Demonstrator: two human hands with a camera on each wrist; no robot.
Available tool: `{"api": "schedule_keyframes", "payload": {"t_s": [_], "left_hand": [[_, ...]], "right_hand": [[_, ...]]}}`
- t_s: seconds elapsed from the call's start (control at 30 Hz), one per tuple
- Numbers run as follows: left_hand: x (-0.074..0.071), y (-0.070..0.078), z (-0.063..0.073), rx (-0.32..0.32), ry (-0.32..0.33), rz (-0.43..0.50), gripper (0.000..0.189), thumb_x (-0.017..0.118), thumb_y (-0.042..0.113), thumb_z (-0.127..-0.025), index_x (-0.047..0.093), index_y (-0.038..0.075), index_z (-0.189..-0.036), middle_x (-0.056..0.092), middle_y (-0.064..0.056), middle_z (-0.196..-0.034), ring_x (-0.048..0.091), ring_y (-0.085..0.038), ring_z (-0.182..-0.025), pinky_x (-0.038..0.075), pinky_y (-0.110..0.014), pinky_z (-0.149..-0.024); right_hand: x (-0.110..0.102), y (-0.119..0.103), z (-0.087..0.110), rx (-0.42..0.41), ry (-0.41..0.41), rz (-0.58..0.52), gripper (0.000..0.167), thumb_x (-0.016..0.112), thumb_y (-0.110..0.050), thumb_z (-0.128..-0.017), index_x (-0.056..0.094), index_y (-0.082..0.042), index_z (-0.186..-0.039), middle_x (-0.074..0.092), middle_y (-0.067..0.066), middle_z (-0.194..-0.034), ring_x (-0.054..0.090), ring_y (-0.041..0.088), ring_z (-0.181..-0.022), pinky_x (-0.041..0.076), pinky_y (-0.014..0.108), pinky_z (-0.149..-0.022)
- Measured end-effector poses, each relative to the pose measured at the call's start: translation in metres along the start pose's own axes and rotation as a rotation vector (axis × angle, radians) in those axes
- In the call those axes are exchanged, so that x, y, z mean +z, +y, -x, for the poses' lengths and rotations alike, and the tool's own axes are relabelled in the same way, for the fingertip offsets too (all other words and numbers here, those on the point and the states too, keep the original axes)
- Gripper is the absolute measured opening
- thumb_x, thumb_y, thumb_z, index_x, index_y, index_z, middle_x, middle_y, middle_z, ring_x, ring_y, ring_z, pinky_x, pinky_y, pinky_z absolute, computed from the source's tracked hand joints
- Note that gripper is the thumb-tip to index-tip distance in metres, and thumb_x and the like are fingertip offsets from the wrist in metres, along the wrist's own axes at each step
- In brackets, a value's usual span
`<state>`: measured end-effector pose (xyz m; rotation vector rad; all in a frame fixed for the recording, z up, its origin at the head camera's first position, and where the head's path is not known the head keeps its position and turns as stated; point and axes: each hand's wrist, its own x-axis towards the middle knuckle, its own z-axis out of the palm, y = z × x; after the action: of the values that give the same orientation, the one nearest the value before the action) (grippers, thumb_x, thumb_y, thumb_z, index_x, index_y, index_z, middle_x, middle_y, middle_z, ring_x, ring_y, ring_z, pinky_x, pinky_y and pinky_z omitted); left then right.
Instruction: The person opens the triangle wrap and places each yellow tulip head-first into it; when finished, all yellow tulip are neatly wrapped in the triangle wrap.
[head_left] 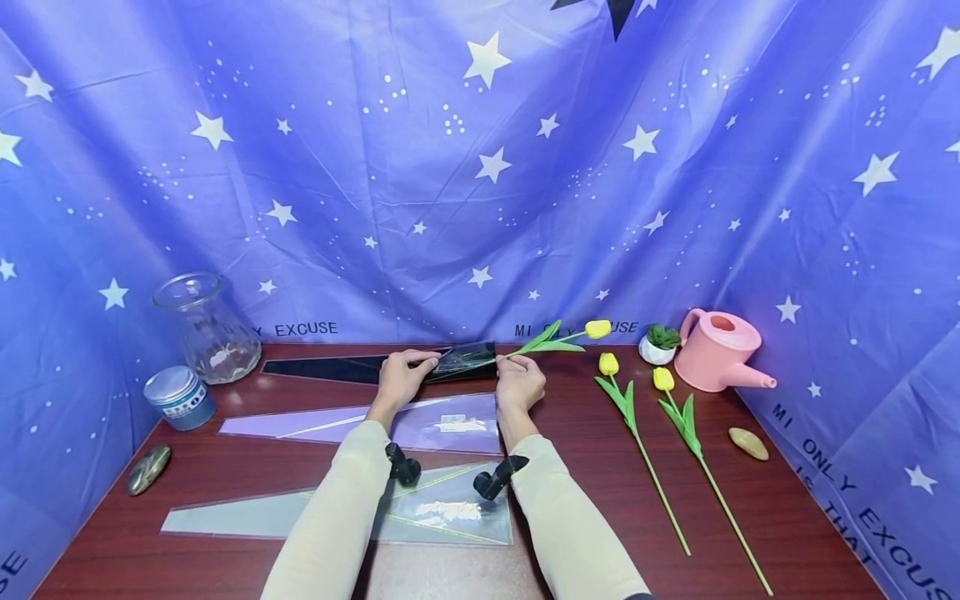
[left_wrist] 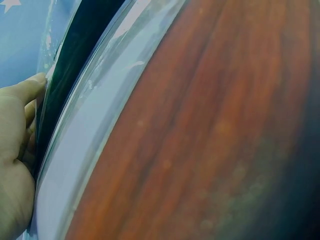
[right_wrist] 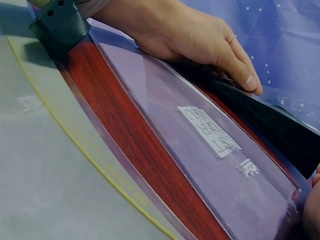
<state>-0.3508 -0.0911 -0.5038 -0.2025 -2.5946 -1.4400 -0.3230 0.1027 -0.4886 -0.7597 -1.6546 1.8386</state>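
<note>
A long tapered black flower sleeve point(head_left: 322, 367) with a clear front lies at the back of the table. My left hand point(head_left: 402, 379) pinches its upper edge between thumb and fingers, as the right wrist view also shows. At the sleeve's wide right end, my right hand point(head_left: 521, 385) pinches the stem of a yellow artificial tulip point(head_left: 597, 329). The bloom and green leaves point right, outside the sleeve, while the stem runs left over or inside the clear front; I cannot tell which. Just in front lies a lilac sleeve point(head_left: 420, 427), with a grey-white sleeve point(head_left: 247, 514) nearer me, under my forearms.
Two more tulips, one point(head_left: 609, 364) beside another point(head_left: 663, 379), lie at right. Behind them stand a potted succulent point(head_left: 657, 352) and pink watering can point(head_left: 716, 358); a stone point(head_left: 748, 443) lies nearby. Left are a glass vase point(head_left: 213, 333), blue jar point(head_left: 180, 400) and dark stone point(head_left: 149, 469).
</note>
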Motion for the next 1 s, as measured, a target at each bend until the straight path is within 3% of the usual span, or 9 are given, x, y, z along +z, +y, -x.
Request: {"api": "schedule_keyframes", "payload": {"t_s": [0.17, 0.3, 0.77, 1.0], "left_hand": [[0.0, -0.001, 0.0, 0.008, 0.004, -0.005, 0.021, 0.071, 0.032, -0.098, 0.082, 0.022, -0.114, 0.075, -0.005, -0.127, 0.063, -0.029, -0.13, 0.045, -0.048, -0.114], [0.0, -0.001, 0.0, 0.007, 0.001, -0.011, 0.021, 0.072, 0.033, -0.098, 0.082, 0.022, -0.114, 0.075, -0.005, -0.127, 0.063, -0.029, -0.13, 0.045, -0.048, -0.114], [0.0, -0.003, 0.001, 0.017, 0.005, -0.013, 0.021, 0.072, 0.031, -0.098, 0.082, 0.02, -0.114, 0.075, -0.006, -0.126, 0.064, -0.03, -0.13, 0.045, -0.048, -0.114], [0.001, -0.002, -0.001, 0.04, 0.009, -0.016, 0.021, 0.073, 0.03, -0.098, 0.082, 0.021, -0.113, 0.076, -0.006, -0.125, 0.065, -0.03, -0.127, 0.046, -0.05, -0.113]], "right_hand": [[-0.001, 0.002, 0.002, -0.028, -0.001, 0.13, 0.013, 0.087, -0.011, -0.079, 0.078, -0.007, -0.088, 0.081, 0.009, -0.084, 0.074, 0.029, -0.096, 0.052, 0.034, -0.096], [-0.002, 0.003, 0.004, -0.052, -0.002, 0.165, 0.013, 0.087, -0.011, -0.079, 0.078, -0.005, -0.088, 0.081, 0.011, -0.086, 0.067, 0.034, -0.111, 0.045, 0.041, -0.108], [-0.005, 0.004, 0.008, -0.177, -0.021, 0.263, 0.012, 0.086, -0.011, -0.08, 0.08, -0.004, -0.087, 0.08, 0.012, -0.086, 0.069, 0.039, -0.107, 0.047, 0.045, -0.105], [-0.013, 0.005, -0.001, -0.219, -0.072, 0.261, 0.011, 0.085, -0.013, -0.083, 0.08, -0.006, -0.089, 0.08, 0.012, -0.087, 0.067, 0.037, -0.103, 0.044, 0.045, -0.107]]}}
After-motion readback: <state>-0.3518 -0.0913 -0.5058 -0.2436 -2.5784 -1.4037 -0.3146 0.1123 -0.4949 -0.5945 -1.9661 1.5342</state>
